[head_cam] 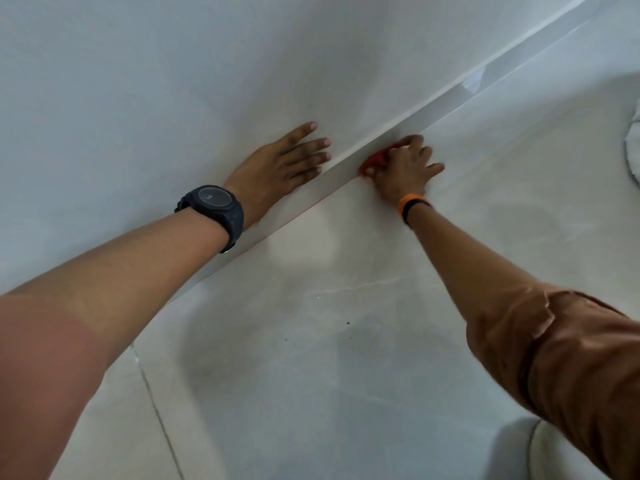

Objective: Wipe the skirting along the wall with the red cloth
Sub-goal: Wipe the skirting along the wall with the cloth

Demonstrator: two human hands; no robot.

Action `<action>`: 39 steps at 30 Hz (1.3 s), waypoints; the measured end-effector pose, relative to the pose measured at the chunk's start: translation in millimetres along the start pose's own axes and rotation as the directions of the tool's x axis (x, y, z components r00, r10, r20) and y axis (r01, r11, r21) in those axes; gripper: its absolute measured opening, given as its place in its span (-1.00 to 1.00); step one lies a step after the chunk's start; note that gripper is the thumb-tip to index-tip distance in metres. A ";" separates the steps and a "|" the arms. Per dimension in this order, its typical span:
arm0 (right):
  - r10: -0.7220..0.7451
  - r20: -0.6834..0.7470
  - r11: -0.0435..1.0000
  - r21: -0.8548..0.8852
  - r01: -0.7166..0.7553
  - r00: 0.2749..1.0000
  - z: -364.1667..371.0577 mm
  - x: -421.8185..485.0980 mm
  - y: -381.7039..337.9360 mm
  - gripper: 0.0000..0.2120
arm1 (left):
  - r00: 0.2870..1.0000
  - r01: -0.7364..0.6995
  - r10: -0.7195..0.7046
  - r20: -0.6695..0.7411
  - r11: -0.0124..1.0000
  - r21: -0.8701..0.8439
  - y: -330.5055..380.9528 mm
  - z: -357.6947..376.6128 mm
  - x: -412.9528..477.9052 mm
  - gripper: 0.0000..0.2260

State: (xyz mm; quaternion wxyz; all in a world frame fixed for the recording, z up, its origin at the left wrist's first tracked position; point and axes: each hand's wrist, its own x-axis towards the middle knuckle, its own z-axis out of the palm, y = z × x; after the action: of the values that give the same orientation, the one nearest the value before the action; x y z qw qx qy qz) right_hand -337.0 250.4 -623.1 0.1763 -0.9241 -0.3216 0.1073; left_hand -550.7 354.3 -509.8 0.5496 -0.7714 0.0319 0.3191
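The right hand (pixel 403 169) presses a small crumpled red cloth (pixel 375 160) against the glossy white skirting strip (pixel 429 110) where it meets the floor, its fingers curled over the fabric and gripping it so that only a red bunch shows past the knuckles on the wall side. The left hand (pixel 282 164) lies flat and released on the plain white wall (pixel 156 81) just above the skirting, fingers straight and close together, holding nothing, the fingertips reaching almost to the strip's upper edge. The two hands sit near each other, with the skirting running between them. On the left wrist is a dark round-faced wristwatch with a black strap (pixel 213 211); on the right wrist is a narrow orange and black band (pixel 412 206). The right arm is bare to the elbow, where a rolled rust-brown sleeve (pixel 568 358) begins. The skirting runs diagonally from lower left to upper right. Below it spreads a pale marble-patterned tiled floor (pixel 311 375), with a thin grout line at lower left and a few dark specks near the middle.
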 end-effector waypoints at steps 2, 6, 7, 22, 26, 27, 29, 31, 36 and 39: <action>0.016 0.004 1.000 -0.006 -0.016 1.000 -4.2 20.7 11.2 -0.71 | 1.000 0.004 -0.004 -0.005 1.000 0.016 0.3 1.4 0.9 0.12; -0.026 -0.037 0.999 0.022 0.027 0.999 6.3 11.4 13.2 -0.70 | 1.000 0.007 -0.007 -0.009 1.000 0.013 0.1 1.9 0.2 0.12; -0.049 -0.051 0.999 0.014 0.050 0.997 12.3 -0.7 9.3 -0.70 | 1.000 0.009 -0.009 -0.011 1.000 0.020 0.1 1.6 1.3 0.11; -0.175 0.016 0.953 -0.248 0.173 0.985 3.4 32.3 28.4 -0.69 | 1.000 0.002 -0.003 0.011 0.999 0.049 -2.8 -9.4 -0.1 0.06; -0.329 0.062 0.916 -0.221 0.334 0.942 -20.0 48.4 54.6 -0.76 | 1.000 -0.013 0.013 0.020 0.999 0.048 -5.1 -14.0 -0.4 0.04; -0.367 0.070 0.902 -0.217 0.373 0.928 -18.9 41.7 51.7 -0.74 | 1.000 -0.017 0.015 0.026 0.999 0.050 -5.2 -15.3 -0.1 0.03; -0.429 0.090 0.871 -0.222 0.438 0.899 -14.4 27.0 41.0 -0.65 | 0.999 -0.020 0.019 0.029 0.998 0.061 -6.9 -18.3 2.2 0.02; -0.512 0.110 0.824 -0.218 0.524 0.852 -10.5 13.3 27.4 -0.62 | 0.999 -0.024 0.022 0.033 0.998 0.059 -8.3 -21.7 0.6 0.03; -0.577 0.087 0.773 -0.261 0.578 0.812 -12.7 2.7 42.5 -0.47 | 0.999 -0.015 0.012 0.036 0.997 0.076 -9.1 -23.2 2.5 0.04; -0.313 -0.019 0.902 -0.321 0.290 0.950 -21.9 35.9 66.6 -0.51 | 0.999 -0.023 0.020 0.044 0.998 0.058 -8.7 -22.2 1.7 0.04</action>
State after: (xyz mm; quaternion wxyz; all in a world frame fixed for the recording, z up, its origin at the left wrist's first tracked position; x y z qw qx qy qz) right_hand -265.4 218.8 -632.4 0.0527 -0.8825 -0.4673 -0.0062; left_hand -535.7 338.9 -499.2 0.5691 -0.7475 0.0375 0.3405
